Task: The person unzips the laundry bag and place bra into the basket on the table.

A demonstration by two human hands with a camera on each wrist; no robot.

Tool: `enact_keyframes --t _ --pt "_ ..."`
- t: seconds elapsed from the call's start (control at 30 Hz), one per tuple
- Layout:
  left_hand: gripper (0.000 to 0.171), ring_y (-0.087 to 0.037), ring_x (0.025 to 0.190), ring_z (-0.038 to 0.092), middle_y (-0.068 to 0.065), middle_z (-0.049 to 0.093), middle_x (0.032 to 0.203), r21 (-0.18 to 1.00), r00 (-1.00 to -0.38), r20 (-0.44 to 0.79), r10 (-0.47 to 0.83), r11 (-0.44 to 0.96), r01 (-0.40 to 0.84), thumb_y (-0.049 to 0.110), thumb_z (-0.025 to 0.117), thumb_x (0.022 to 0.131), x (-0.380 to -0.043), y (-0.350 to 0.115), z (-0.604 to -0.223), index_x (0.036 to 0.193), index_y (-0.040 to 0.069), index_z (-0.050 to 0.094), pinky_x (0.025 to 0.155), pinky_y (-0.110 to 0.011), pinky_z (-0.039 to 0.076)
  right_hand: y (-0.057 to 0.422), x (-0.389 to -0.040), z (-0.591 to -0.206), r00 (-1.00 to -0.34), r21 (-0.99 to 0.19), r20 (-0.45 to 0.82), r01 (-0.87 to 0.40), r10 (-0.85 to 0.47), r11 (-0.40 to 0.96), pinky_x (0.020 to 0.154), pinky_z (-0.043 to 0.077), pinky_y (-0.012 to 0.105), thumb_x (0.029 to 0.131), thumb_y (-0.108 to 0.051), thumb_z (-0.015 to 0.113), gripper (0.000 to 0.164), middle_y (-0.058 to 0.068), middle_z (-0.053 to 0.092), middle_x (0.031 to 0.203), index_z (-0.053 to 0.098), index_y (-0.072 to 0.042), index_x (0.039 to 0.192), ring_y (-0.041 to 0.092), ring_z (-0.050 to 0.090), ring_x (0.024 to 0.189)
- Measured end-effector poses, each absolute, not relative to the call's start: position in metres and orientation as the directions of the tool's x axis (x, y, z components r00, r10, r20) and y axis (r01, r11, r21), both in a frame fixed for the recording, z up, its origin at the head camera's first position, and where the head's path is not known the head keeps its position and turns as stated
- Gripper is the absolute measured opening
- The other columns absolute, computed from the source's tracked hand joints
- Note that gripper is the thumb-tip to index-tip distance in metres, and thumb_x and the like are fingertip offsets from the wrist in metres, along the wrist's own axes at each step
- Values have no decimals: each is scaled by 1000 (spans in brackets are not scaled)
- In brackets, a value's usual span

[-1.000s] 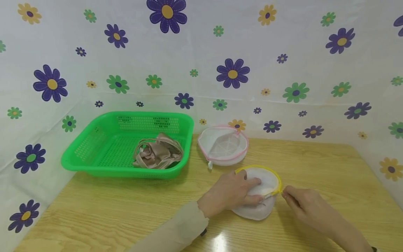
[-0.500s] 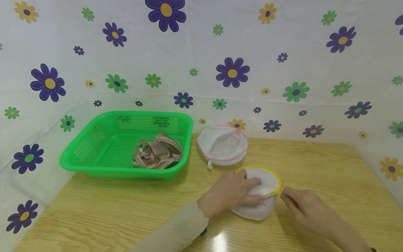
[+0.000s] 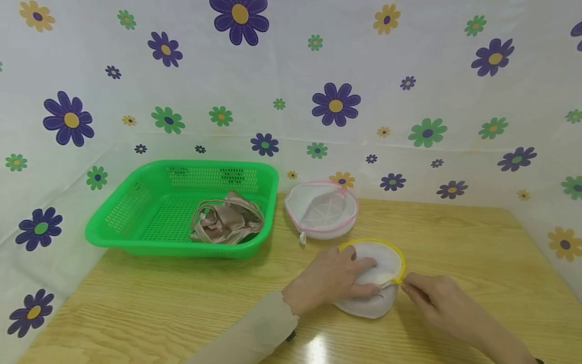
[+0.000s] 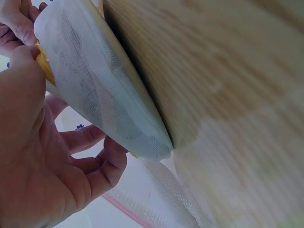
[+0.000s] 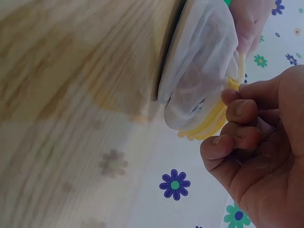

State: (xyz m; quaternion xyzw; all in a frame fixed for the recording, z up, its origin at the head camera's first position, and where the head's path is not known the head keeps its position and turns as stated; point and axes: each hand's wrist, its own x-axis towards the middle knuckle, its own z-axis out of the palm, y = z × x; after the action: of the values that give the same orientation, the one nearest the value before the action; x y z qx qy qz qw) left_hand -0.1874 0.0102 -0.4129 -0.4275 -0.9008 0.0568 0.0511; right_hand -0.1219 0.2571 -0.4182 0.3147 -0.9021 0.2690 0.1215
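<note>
A round white mesh laundry bag [image 3: 370, 306] with a yellow zipper edge [image 3: 400, 253] lies on the table. My left hand [image 3: 329, 278] holds it from the left, with fingers over its top and edge and the thumb along the zipper. In the left wrist view, the fingers curl at the bag's edge. My right hand [image 3: 447, 301] pinches the right end of the yellow zipper between thumb and forefinger; the fingertips hide the pull itself. In the right wrist view, the other fingers curl loosely beside the yellow trim [image 5: 211, 121].
A second mesh laundry bag [image 3: 329, 233] with pink trim sits unzipped behind. At the left, a green plastic basket [image 3: 182, 247] holds a crumpled satin garment [image 3: 229, 222] in beige. Behind the wooden table [image 3: 182, 303] hangs a flower-print sheet [image 3: 282, 65].
My right hand has shifted slightly left and toward me at the zipper's right end. The left hand stays on the bag, nearly still.
</note>
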Motion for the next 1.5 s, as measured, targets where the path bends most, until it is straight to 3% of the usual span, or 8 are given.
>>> enact_keyframes --t 0.2,0.47,0.67,0.87,1.0,1.13,1.27,1.5 --pt "55 -14 106 65 -3 69 124 -119 -589 61 806 591 798 64 35 105 -188 4 -415 147 34 53 81 -26 53 261 -123 -416 -791 -444 355 -611 -498 655 45 34 13 91 3 70 23 -23 40 67 66 -19 87 -12 31 58" --pt "33 -19 130 57 3 60 144 109 -504 11 864 500 859 47 49 106 -187 -10 -406 135 35 61 110 -37 47 272 -124 -411 -864 -471 283 -504 -417 724 46 36 17 95 -8 70 15 -24 43 62 69 -21 87 -9 34 54" --pt "25 -20 140 50 0 62 142 26 -464 104 880 464 885 23 66 100 -190 -17 -398 123 32 74 123 -35 36 286 -130 -412 -850 -414 364 -515 -382 751 46 37 17 89 2 72 15 -18 55 67 74 -12 94 -10 36 57" --pt "32 -26 143 50 -5 56 150 -103 -515 190 836 539 836 20 71 97 -191 -19 -394 127 30 73 121 -39 39 291 -131 -413 -864 -385 364 -480 -348 788 47 37 17 89 1 72 13 -17 56 65 74 -12 91 -10 35 56" --pt "37 -21 141 52 -3 56 150 -73 -528 189 828 548 834 25 56 105 -186 -13 -393 140 20 63 121 -34 39 291 -130 -414 -883 -380 332 -446 -331 810 47 36 18 91 -2 72 10 -18 53 63 74 -12 89 -9 34 54" --pt "51 -21 142 51 -3 56 152 -36 -529 140 837 538 842 46 43 108 -175 -4 -395 148 15 54 122 -34 38 291 -131 -416 -871 -357 354 -463 -342 811 47 36 17 89 -3 73 12 -21 50 63 74 -15 87 -10 33 54" --pt "64 -25 139 54 -2 58 149 -82 -521 160 838 538 839 64 41 103 -165 2 -402 144 17 58 118 -42 44 291 -131 -418 -865 -342 359 -472 -351 813 48 35 17 88 -3 75 15 -22 50 63 74 -17 86 -10 32 55" --pt "42 -28 136 57 2 61 145 -232 -506 289 813 572 787 52 39 108 -160 3 -406 138 33 62 109 -43 51 289 -130 -418 -870 -354 351 -465 -346 811 49 37 17 89 -1 73 14 -19 57 65 74 -15 87 -10 35 57"
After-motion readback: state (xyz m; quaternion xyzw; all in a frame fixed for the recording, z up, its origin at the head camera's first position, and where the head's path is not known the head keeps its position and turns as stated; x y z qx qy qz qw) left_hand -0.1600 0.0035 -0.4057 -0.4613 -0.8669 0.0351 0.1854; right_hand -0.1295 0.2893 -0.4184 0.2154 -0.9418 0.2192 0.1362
